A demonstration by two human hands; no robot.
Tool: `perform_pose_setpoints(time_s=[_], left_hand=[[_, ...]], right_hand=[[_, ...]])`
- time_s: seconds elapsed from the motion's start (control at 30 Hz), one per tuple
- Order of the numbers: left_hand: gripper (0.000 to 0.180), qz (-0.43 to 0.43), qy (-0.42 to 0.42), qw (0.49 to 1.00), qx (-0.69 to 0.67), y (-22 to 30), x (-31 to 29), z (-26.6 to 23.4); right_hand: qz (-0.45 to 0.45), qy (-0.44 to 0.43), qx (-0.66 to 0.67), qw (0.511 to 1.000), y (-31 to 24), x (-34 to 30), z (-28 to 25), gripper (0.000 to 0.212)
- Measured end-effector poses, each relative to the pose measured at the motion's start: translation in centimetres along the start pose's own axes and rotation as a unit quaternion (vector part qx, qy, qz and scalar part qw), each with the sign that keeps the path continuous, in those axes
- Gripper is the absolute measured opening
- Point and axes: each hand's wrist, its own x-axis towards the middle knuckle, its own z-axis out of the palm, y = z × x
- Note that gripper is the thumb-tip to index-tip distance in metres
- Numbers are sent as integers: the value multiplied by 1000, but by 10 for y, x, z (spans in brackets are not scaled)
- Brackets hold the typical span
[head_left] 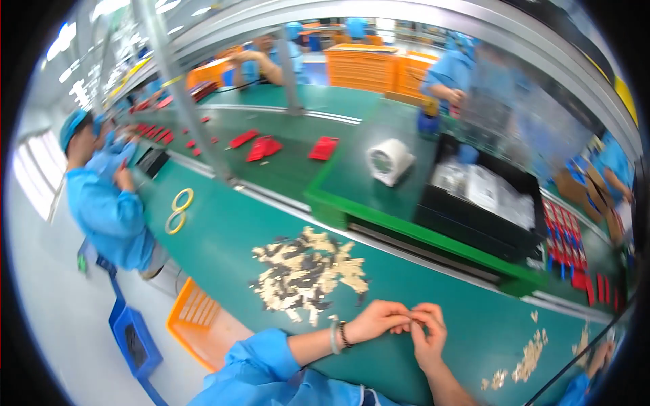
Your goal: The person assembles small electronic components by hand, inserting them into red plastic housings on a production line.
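Both my hands meet over the green table [233, 260], fingertips pinched close together. My left hand [374, 319], with bracelets at its wrist, is closed, and so is my right hand [429, 333]. Whatever lies between the fingers is too small or too hidden to make out. Left of my hands, a pile of small cream and black pieces [308, 271] spreads over the table. To the right, a smaller scatter of cream pieces [529, 357] lies on the same surface.
Beyond the table, red parts [261, 147] lie on a dark green conveyor. A black bin [474, 203] with clear bags and a white round device [390, 162] stand on a raised green platform. Two tape rolls [177, 211] lie left; an orange crate [203, 325] sits below. Co-workers in blue surround the line.
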Motion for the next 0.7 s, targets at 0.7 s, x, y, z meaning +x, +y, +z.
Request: perform_pose_setpoints(time_s=[0.7], left_hand=[[12, 50, 99, 985, 132, 1, -12, 2]], right_hand=[[76, 6, 82, 994, 17, 11, 3, 7]])
